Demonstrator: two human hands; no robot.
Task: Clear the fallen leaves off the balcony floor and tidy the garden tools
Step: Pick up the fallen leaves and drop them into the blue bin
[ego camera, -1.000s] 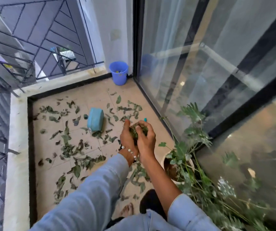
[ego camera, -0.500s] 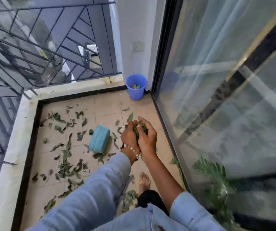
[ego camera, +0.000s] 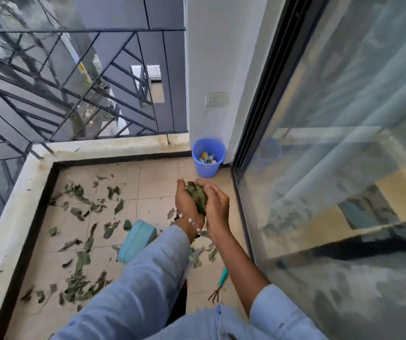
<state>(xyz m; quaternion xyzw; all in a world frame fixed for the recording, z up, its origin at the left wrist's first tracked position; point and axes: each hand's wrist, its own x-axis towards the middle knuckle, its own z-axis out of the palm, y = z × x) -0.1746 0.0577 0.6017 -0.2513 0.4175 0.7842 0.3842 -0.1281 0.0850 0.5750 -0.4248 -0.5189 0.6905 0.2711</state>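
A bunch of green leaves (ego camera: 197, 196) is cupped between my two hands above the tiled balcony floor (ego camera: 155, 182). My left hand (ego camera: 186, 204), with a bead bracelet at the wrist, curls round the bunch from the left. My right hand (ego camera: 218, 207) curls round it from the right. Many loose fallen leaves (ego camera: 81, 244) lie scattered over the left and middle of the floor. A small hand rake with a teal handle (ego camera: 220, 283) lies on the tiles beside my right forearm.
A blue bucket (ego camera: 209, 157) with some small items inside stands in the far corner by the white wall. A light blue woven pouch (ego camera: 137, 240) lies on the floor under my left sleeve. A glass sliding door (ego camera: 332, 143) runs along the right, a low ledge with metal railing (ego camera: 57, 99) along the left and back.
I have risen and moved toward the far corner with the leaves held in both hands. The bucket is closer, and the potted plant has left the view.
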